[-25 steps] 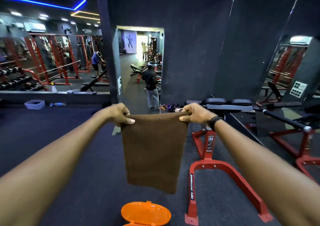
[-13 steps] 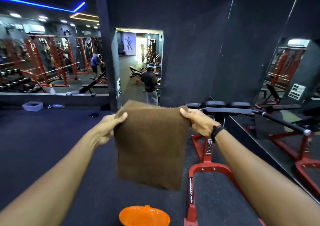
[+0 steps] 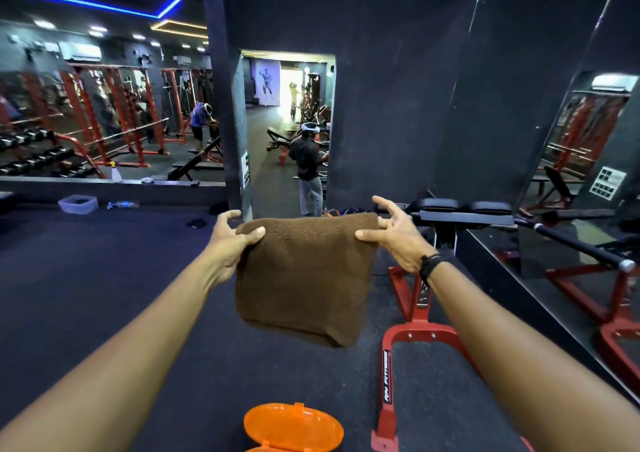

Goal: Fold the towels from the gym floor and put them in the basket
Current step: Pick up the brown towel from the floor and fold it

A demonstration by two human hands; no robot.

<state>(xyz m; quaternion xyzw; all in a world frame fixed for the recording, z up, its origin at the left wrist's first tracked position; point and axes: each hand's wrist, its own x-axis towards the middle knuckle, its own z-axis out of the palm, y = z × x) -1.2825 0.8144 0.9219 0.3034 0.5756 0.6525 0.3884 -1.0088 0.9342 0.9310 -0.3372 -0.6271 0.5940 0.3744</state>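
At chest height both hands, left hand (image 3: 231,243) and right hand (image 3: 396,235), pinch a folded towel (image 3: 304,278), fingers partly hidden.

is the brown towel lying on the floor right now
No, the brown towel hangs in the air above the dark floor, pinched at its top corners by the left hand and right hand.

A brown terry-cloth towel (image 3: 304,275), folded into a thick, roughly square pad with its rounded fold along the top edge, hangs in the air above the dark gym floor, tilted slightly, its lower corner drooping over an orange plastic basket lid (image 3: 293,429) at the bottom edge of view.
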